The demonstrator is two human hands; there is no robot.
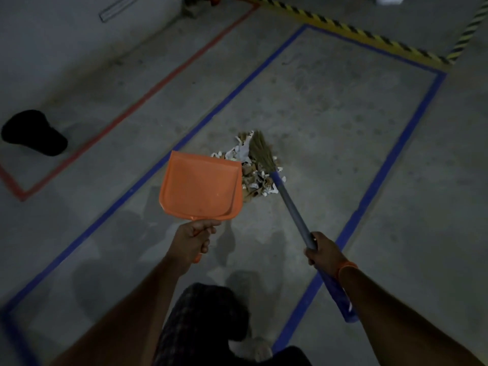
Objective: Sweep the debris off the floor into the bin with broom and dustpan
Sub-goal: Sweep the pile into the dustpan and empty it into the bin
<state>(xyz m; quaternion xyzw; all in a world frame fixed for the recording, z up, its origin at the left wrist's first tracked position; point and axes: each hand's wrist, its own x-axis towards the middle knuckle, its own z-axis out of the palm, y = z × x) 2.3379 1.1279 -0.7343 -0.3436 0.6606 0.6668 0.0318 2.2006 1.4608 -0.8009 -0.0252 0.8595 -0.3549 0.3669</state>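
Observation:
My left hand point(194, 240) grips the handle of an orange dustpan point(202, 187), whose open edge faces right toward a pile of debris point(252, 170) made of white paper scraps and brown bits. My right hand point(323, 250) grips the grey and blue handle of a broom point(289, 200). The straw bristles point(260, 150) rest on the far right side of the pile. The dustpan's right edge covers part of the pile. A black bin point(34, 133) stands on the floor at the far left.
Blue tape point(380, 175) marks a rectangle on the concrete floor around the pile. Red tape point(132, 112) outlines a zone around the bin. Yellow-black hazard tape point(343, 29) runs along the back right. My legs and a shoe point(253, 348) are at the bottom.

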